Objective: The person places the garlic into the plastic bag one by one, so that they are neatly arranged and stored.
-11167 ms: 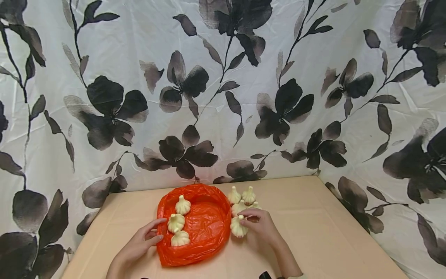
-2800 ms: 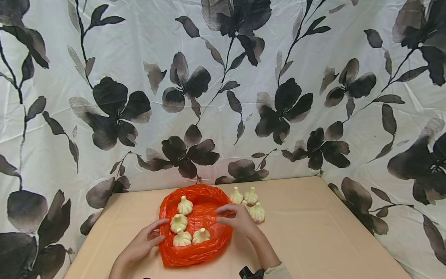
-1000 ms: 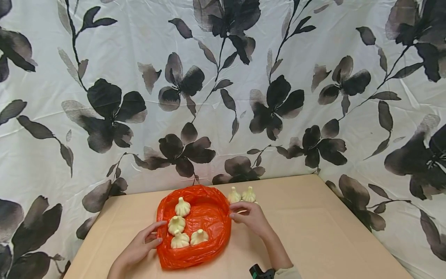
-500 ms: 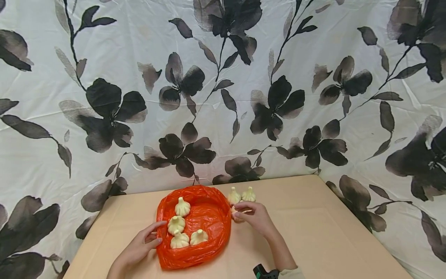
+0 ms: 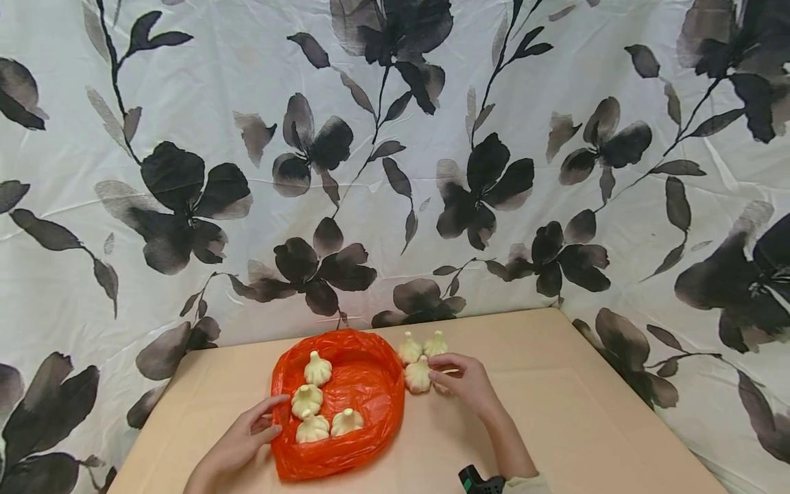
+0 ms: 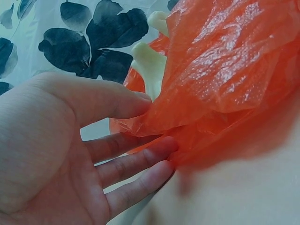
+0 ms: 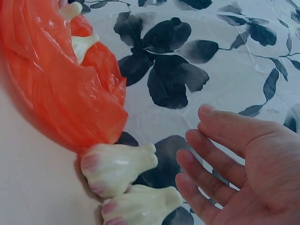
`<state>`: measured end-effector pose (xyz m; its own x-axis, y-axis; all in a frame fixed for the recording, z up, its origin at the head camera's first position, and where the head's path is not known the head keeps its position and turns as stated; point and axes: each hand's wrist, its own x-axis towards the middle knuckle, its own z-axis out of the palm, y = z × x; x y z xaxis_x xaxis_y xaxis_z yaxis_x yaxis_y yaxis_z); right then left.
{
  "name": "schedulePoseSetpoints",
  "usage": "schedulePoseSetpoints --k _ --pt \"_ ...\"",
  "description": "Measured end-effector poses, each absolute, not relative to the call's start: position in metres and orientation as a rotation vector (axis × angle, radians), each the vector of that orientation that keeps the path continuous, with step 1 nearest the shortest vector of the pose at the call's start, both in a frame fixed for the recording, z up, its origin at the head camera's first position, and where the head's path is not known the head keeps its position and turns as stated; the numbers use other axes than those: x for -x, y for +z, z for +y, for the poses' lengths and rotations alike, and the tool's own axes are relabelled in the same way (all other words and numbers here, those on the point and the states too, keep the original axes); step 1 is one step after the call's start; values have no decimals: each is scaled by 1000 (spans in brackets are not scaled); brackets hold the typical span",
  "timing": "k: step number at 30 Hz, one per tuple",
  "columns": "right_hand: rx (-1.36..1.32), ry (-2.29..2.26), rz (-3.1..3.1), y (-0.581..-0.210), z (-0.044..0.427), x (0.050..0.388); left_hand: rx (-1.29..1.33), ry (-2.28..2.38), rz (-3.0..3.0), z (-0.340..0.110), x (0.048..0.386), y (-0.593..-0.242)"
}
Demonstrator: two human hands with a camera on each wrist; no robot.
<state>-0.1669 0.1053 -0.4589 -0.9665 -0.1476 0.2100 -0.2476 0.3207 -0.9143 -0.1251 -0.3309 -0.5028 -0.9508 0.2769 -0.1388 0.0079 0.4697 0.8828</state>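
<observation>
In the head view a round red plastic bag [image 5: 364, 384] lies spread with its mouth up and several white garlic bulbs [image 5: 313, 428] inside. My left hand [image 5: 237, 439] pinches its left rim; the left wrist view shows the thumb over the red plastic [image 6: 225, 84] and fingertips against it below. My right hand [image 5: 475, 391] is right of the bag, fingers slightly bent beside a loose bulb [image 5: 418, 375], another bulb partly hidden under it. In the right wrist view that hand [image 7: 253, 168] holds nothing, a small gap from the bulbs [image 7: 117, 168].
Two more loose bulbs [image 5: 436, 344] stand behind, near the back edge of the tan table [image 5: 555, 412]. A white cloth with dark flowers [image 5: 395, 171] hangs behind it. A black device [image 5: 478, 480] is on the right wrist.
Since the oldest frame, one more bulb lies in the bag at its lower right. Lately my right hand has moved right from the bag's edge, uncovering a loose bulb. My left hand keeps its grip.
</observation>
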Motion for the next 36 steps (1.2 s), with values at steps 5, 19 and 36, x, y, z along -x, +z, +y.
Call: schedulePoseSetpoints --k 5,19,36 --pt "-393 1745 -2479 -445 108 163 -210 1463 2465 -333 128 -503" --pt "-345 1707 -2423 -466 123 184 -246 1452 2449 -337 136 -500" --pt "-176 1655 -2461 -469 136 194 -295 1467 2432 -342 146 -500"
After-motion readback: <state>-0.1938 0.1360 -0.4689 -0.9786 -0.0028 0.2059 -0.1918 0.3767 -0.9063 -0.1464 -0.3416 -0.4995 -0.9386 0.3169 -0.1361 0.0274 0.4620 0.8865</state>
